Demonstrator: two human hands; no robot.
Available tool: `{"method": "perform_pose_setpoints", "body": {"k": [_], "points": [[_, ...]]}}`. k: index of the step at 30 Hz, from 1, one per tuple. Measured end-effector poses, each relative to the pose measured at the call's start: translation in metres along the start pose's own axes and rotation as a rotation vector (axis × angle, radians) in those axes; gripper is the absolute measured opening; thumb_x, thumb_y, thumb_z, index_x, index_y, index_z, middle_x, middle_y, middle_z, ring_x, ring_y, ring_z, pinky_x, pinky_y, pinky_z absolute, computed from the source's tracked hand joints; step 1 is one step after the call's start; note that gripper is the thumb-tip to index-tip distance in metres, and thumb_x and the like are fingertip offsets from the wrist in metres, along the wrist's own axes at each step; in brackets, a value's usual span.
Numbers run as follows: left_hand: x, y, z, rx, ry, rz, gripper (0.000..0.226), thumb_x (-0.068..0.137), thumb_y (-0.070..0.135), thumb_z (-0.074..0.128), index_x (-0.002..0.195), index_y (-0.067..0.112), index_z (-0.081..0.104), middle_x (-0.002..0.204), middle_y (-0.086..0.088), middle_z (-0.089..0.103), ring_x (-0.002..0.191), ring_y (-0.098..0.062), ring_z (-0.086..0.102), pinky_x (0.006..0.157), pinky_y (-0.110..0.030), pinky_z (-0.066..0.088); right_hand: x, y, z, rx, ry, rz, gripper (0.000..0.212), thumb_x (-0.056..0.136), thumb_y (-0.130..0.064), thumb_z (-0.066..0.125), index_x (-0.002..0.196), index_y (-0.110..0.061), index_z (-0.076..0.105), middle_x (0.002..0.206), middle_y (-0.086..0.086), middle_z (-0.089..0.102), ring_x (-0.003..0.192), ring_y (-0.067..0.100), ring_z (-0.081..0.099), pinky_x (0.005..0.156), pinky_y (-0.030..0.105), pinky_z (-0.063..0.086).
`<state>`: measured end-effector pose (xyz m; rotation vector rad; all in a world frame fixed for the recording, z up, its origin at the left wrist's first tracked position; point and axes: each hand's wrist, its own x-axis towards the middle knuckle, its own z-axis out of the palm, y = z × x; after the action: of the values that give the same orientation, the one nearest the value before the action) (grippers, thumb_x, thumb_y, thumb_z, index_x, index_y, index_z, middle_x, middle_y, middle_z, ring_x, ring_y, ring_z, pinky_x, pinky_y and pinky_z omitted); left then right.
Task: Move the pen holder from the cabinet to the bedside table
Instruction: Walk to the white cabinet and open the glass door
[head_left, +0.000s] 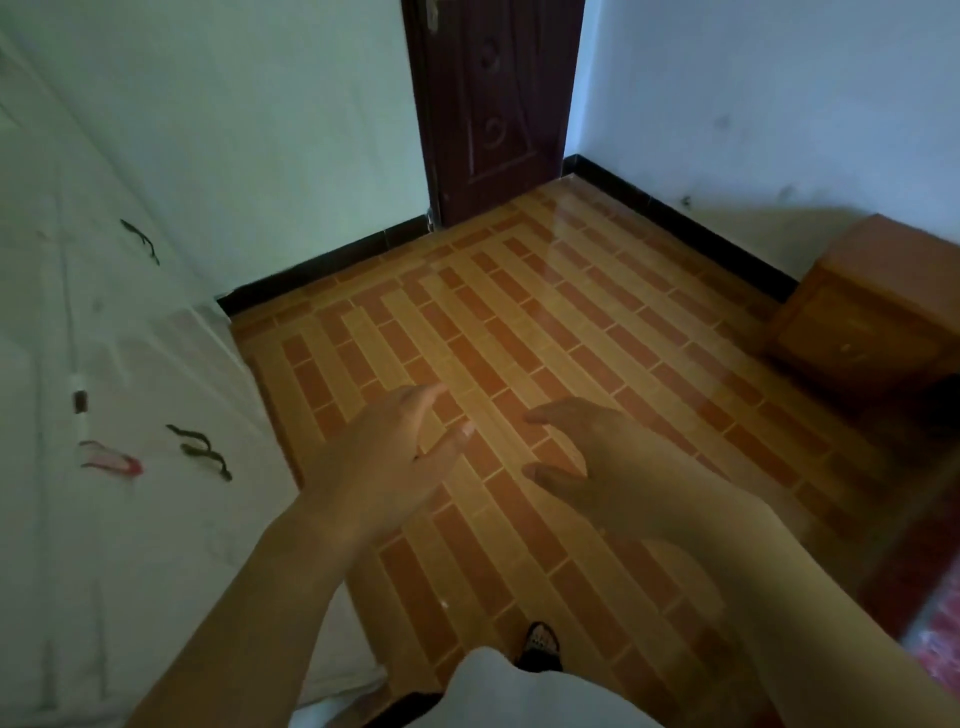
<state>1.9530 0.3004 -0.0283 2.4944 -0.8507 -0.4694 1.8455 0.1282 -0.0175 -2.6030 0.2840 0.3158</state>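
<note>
Your left hand: held out in front of you above the floor, fingers straight and a little spread, thumb set apart, palm turned toward the other hand. It holds nothing.
Your right hand: held out beside the left, back of the hand up, fingers loosely bent and pointing toward the left hand. It holds nothing either.
Between the hands: they are near each other but apart, and the fingertips do not touch.
Pen holder: it cannot be made out in this view, so you cannot tell where it stands.
Cabinet: white, with dark and red painted strokes on its front, running along your left side. Your left forearm crosses in front of its lower part.
Bedside table: orange-brown wood with a drawer front, standing against the right wall, well apart from both hands.
Floor: glossy tiles in orange and brick-red strips, lying under both hands.
Door: dark brown and carved, at the far end between the two pale walls.
Skirting: a black band along the foot of the walls.
Your shoe: dark with a pale patterned upper, low in the view, just above the white cloth of your clothing.
Red patterned fabric: at the lower right edge, too blurred to name.
</note>
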Motion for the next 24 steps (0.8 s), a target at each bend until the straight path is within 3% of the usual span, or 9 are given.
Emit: {"method": "perform_pose_setpoints", "body": {"k": [5,9,12,16,20,24], "points": [[0.077,0.011,-0.014,-0.029,0.039,-0.043,0.061,0.084,0.063,0.033,0.139,0.037,0.028,0.147,0.012,0.034,0.131,-0.009,0.035,0.100,-0.032,0.033,0.077,0.039,-0.043,-0.013,-0.003,-0.068,0.052,0.089,-0.051,0.046,0.137,-0.038,0.030,0.146,-0.014,0.035,0.130,0.012,0.040,0.103,0.025,0.033],[0.130,0.004,-0.031,-0.034,0.095,-0.085,0.062,0.082,0.064,0.032,0.139,0.037,0.029,0.146,0.013,0.035,0.130,-0.008,0.036,0.102,-0.032,0.035,0.143,0.049,-0.074,-0.023,-0.052,-0.158,0.053,0.089,-0.054,0.045,0.137,-0.037,0.031,0.145,-0.014,0.036,0.122,0.008,0.046,0.095,0.023,0.036],[0.173,-0.007,-0.045,-0.048,0.124,-0.100,0.060,0.084,0.062,0.032,0.138,0.038,0.029,0.146,0.013,0.035,0.128,-0.009,0.038,0.099,-0.031,0.036,0.196,0.050,-0.095,-0.015,-0.063,-0.202,0.054,0.090,-0.051,0.046,0.138,-0.034,0.030,0.146,-0.013,0.035,0.128,0.009,0.040,0.099,0.026,0.036],[0.239,-0.030,-0.060,-0.052,0.139,-0.102,0.060,0.085,0.062,0.031,0.139,0.037,0.028,0.146,0.012,0.035,0.129,-0.007,0.037,0.096,-0.027,0.032,0.273,0.051,-0.113,-0.024,-0.034,-0.262,0.057,0.090,-0.049,0.048,0.140,-0.034,0.027,0.145,-0.013,0.037,0.108,0.002,0.046,0.090,0.024,0.040],[0.314,-0.060,-0.090,-0.063,0.158,-0.138,0.063,0.084,0.063,0.030,0.140,0.035,0.026,0.148,0.010,0.032,0.132,-0.010,0.034,0.103,-0.032,0.032,0.361,0.043,-0.131,-0.056,-0.053,-0.276,0.059,0.089,-0.049,0.048,0.142,-0.034,0.023,0.150,-0.012,0.031,0.133,0.010,0.034,0.105,0.029,0.032],[0.379,-0.086,-0.140,-0.047,0.217,-0.194,0.063,0.083,0.062,0.031,0.140,0.036,0.026,0.149,0.009,0.031,0.133,-0.012,0.033,0.107,-0.040,0.033,0.446,0.022,-0.163,-0.057,-0.070,-0.308,0.058,0.089,-0.048,0.050,0.140,-0.038,0.025,0.148,-0.014,0.032,0.133,0.010,0.035,0.103,0.029,0.031]]}}
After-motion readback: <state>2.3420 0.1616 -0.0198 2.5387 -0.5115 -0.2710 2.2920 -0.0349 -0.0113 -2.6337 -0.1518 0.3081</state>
